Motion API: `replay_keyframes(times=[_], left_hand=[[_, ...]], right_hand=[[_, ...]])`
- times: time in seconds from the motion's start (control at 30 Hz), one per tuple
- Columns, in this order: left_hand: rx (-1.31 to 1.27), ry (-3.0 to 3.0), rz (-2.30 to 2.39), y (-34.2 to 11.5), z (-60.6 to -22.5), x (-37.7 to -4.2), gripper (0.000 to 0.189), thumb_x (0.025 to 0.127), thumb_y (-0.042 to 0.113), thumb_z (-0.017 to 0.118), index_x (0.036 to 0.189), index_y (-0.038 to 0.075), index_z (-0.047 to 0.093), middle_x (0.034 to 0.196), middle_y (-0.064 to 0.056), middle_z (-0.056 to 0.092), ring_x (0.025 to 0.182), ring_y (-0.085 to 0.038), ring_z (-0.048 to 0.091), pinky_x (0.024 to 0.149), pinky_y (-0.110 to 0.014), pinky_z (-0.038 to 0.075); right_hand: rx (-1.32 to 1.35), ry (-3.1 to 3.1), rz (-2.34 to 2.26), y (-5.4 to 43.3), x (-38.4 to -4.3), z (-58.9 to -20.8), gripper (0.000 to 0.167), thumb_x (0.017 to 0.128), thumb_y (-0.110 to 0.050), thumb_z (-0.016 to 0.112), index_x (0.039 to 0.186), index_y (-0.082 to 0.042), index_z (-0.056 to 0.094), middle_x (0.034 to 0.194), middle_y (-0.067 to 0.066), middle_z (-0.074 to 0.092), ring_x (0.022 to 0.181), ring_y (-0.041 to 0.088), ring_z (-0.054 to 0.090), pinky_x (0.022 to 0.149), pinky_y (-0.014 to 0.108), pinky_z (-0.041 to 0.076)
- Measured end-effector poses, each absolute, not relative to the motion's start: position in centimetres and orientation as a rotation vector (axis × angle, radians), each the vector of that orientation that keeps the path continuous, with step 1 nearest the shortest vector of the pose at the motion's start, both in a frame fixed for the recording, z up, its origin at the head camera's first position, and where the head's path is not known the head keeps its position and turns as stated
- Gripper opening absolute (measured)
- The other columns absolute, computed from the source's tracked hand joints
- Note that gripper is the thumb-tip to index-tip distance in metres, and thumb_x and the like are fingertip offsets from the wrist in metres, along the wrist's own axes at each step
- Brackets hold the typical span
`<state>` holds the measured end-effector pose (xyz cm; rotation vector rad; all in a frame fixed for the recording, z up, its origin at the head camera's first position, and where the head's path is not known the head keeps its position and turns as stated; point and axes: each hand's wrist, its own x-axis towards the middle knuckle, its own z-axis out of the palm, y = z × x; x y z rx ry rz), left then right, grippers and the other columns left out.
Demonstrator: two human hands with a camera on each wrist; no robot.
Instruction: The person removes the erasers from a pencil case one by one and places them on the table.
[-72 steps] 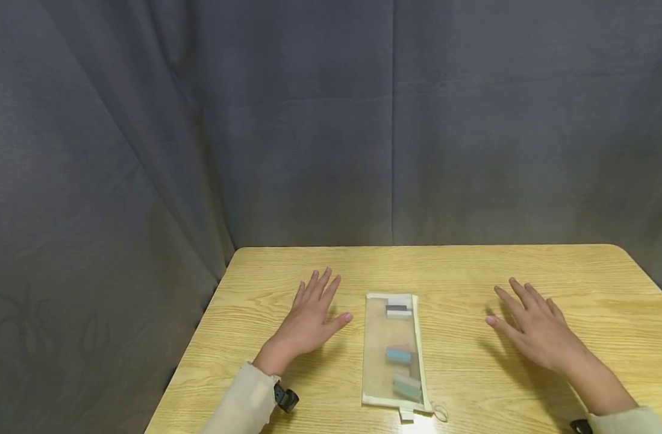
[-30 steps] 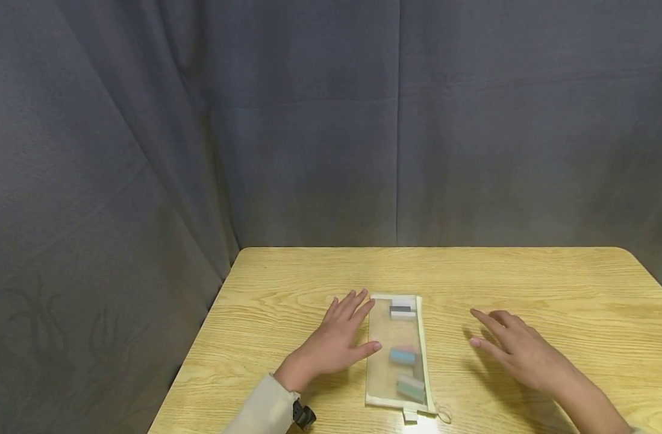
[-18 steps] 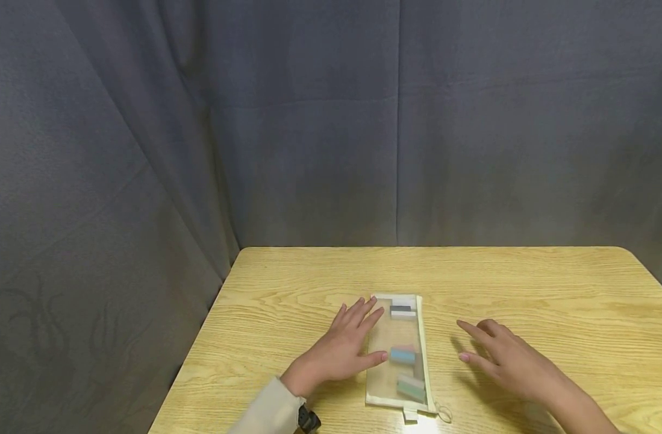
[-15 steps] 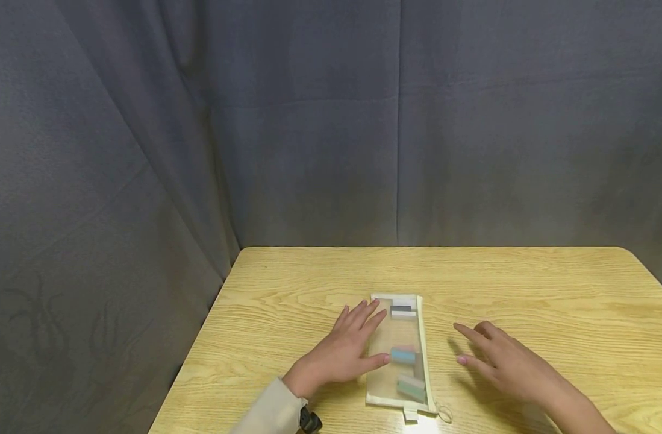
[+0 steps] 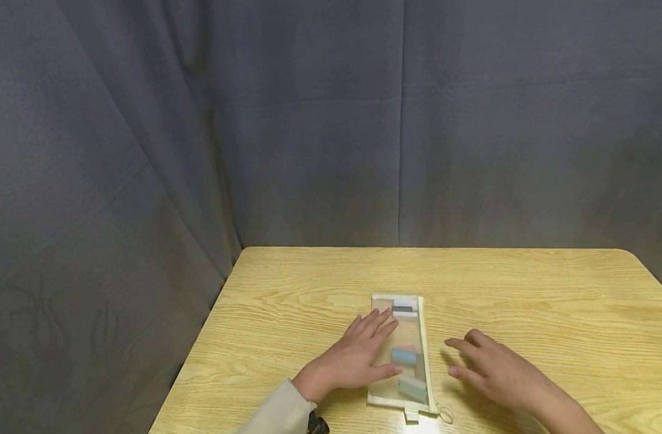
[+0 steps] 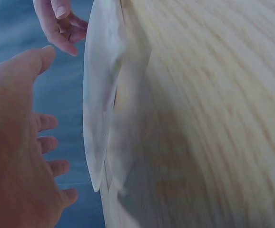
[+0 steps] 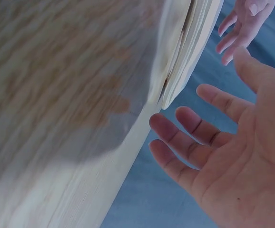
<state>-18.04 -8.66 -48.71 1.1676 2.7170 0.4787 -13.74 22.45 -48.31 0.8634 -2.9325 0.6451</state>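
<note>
A translucent zip pouch (image 5: 384,393) with cream edging lies flat on the wooden table. Through it show a white-and-dark block (image 5: 403,310), a blue block (image 5: 403,356) with something pinkish behind, and a green-and-white block (image 5: 412,388). My left hand (image 5: 353,359) hovers over the pouch's left part, fingers spread. The left wrist view shows a gap between that hand and the pouch (image 6: 102,71). To the right of the pouch, my right hand (image 5: 496,369) hangs above the table, fingers loosely bent and holding nothing.
The pale wooden table (image 5: 287,283) reaches back to a grey curtain (image 5: 309,150), which also hangs along the left side. A loop (image 5: 446,414) and a small tab (image 5: 411,416) stick out from the pouch's near end.
Both hands have come inward: the left has moved right from beside the pouch to over it, the right has moved left and nearer the pouch. The pouch stays in place.
</note>
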Motion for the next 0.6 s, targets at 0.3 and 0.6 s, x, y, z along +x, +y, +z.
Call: replay_keyframes(times=[0.3, 0.6], left_hand=[[1.185, 2.687, 0.454, -7.8, -49.0, -17.8, 0.080, 0.102, 0.062, 0.043, 0.163, 0.016, 0.018, 0.171, -0.006, 0.005, 0.156, -0.029, 0.005, 0.124, -0.056, 0.010], [1.198, 2.671, 0.397, -7.2, -49.4, -17.4, 0.081, 0.100, 0.067, 0.038, 0.162, 0.019, 0.021, 0.171, -0.003, 0.007, 0.156, -0.026, 0.006, 0.124, -0.054, 0.011]], right_hand=[[0.954, -2.873, 0.659, 21.9, -13.5, -48.6, 0.043, 0.100, -0.040, 0.062, 0.129, -0.009, 0.063, 0.099, -0.007, 0.051, 0.072, -0.004, 0.040, 0.059, 0.018, 0.043], [1.030, -2.796, 0.642, 21.3, -13.0, -48.8, 0.035, 0.098, -0.036, 0.066, 0.122, -0.011, 0.065, 0.097, -0.009, 0.050, 0.070, -0.005, 0.039, 0.058, 0.017, 0.042]])
